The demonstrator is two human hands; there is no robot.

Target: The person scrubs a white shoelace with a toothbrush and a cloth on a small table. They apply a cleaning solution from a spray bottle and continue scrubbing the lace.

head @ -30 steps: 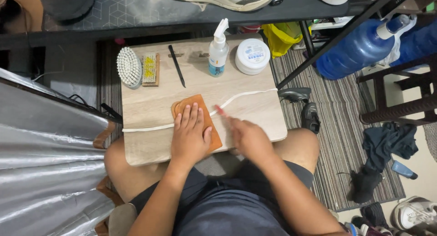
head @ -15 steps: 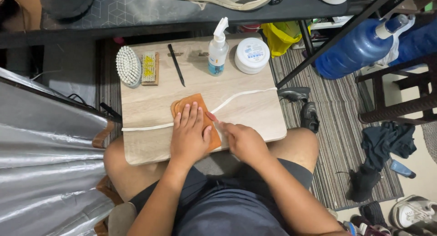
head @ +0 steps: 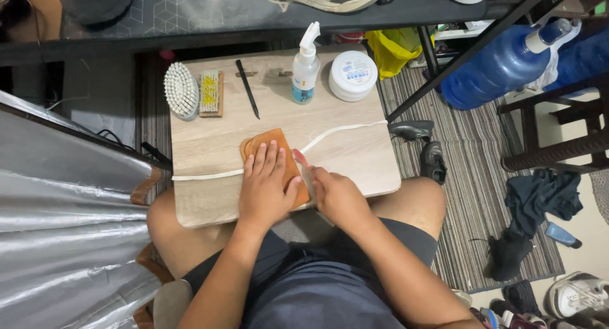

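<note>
Head view: your wooden lap board (head: 209, 138) sits over a striped rug (head: 469, 196); a spray bottle (head: 305, 65) and round white tub (head: 353, 75) stand at its far edge. Your left hand (head: 265, 189) lies flat, open, on the orange pad (head: 274, 152); your right hand (head: 336, 196) pinches the white cord (head: 336, 133).

Left hand (head: 265, 190) flat on orange cloth (head: 274, 152)

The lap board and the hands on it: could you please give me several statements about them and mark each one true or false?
1. The left hand lies flat on the orange-brown pad. True.
2. A white lace runs across the wooden board. True.
3. The spray bottle lies on its side. False: it stands upright beside the round white tub.
4. The white brush is held in the right hand. False: it rests at the board's far left corner, and the right hand's grip is at the pad's right edge.
5. The thin black tool lies between the brushes and the bottle. True.
</note>
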